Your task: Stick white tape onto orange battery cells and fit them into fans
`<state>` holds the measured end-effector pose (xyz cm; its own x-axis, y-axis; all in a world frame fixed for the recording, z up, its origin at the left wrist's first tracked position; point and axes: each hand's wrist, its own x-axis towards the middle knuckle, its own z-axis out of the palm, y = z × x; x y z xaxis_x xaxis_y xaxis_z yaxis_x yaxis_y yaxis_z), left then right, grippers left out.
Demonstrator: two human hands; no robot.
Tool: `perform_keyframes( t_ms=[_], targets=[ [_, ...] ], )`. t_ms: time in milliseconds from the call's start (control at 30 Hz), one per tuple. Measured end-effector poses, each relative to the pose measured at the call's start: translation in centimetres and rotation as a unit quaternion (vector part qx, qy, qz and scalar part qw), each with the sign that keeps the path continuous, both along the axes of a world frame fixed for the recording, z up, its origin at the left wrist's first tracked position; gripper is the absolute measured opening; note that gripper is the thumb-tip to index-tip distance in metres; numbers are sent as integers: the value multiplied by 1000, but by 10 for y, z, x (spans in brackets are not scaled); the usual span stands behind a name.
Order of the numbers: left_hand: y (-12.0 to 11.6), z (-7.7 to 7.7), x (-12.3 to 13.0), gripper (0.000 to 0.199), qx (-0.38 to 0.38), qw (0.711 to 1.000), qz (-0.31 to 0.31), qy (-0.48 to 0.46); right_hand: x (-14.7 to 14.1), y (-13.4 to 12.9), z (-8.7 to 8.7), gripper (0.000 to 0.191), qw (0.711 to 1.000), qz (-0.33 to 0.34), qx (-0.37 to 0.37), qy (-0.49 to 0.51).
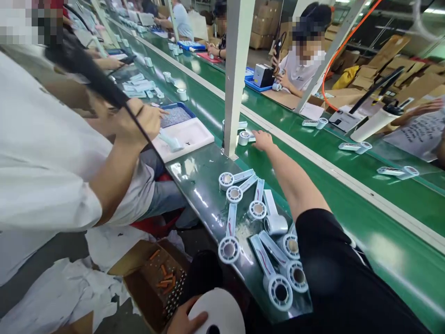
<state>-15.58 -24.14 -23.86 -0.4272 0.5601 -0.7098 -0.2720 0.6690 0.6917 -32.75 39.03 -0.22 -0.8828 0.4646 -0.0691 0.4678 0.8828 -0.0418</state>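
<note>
A long green conveyor line [365, 222] runs from the near right corner of the view away to the far left, with a pale strip down its middle and a white post [236, 74] standing at its near edge. People sit along both sides of it; stacked cardboard boxes [392, 60] fill the room behind the far side. On the floor at the near left a brown carton [149, 278] holds small orange pieces.

The right hand [263, 139] reaches out along the belt, arm in a black sleeve, palm down and fingers loosely spread, not closed on anything. Just beyond its fingertips, touching or nearly so, lies a white handheld part [245, 137] with a round head and a short handle. It sits at the foot of the post, near the belt's near edge. Its long axis runs roughly across the belt, with the round head on the side away from the hand.

The left hand [184, 320] rests at the bottom edge of the view, fingers curled over the rim of a white tape roll [217, 311], holding it from the left side.

Near the sleeve, a cluster of similar white parts [259, 222] lies on the near ledge of the line, their handles pointing many ways, round heads mostly toward the near edge.

A neighbouring person in a white shirt [41, 157] works at a white tray [187, 137] farther up the near side.
</note>
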Motion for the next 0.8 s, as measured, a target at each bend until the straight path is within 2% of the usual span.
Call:
perform_keyframes(
  t_ms=[100,200,300,333,400,467,533,633,733,800],
  targets=[
    [4,-8,-7,80,-24,999,-13,-28,-60,41,-19,48,999,36,-10,20],
    [15,-4,-16,79,-42,998,-25,-50,-109,76,-29,56,994,106,-22,5],
    [31,6,-24,76,-55,996,-47,-60,-129,98,-35,78,989,137,-41,-25],
    [35,10,-26,74,-53,995,-54,-60,-127,100,-37,77,991,125,-45,-14],
    [40,16,-28,74,-46,995,-60,-61,-113,99,-40,65,995,91,-42,19],
    [38,20,-27,76,-34,996,-56,-62,-86,89,-42,62,997,54,-40,25],
    [31,22,-22,79,-22,997,-45,-61,-52,73,-38,56,998,17,-58,12],
    [14,23,-12,83,4,999,-10,-50,9,42,-24,44,991,-23,-133,25],
    [-2,26,-3,85,42,998,26,-40,64,10,-6,40,985,-13,-160,59],
    [-10,31,2,83,70,997,37,-26,83,-13,2,43,984,17,-156,81]
  ],
)
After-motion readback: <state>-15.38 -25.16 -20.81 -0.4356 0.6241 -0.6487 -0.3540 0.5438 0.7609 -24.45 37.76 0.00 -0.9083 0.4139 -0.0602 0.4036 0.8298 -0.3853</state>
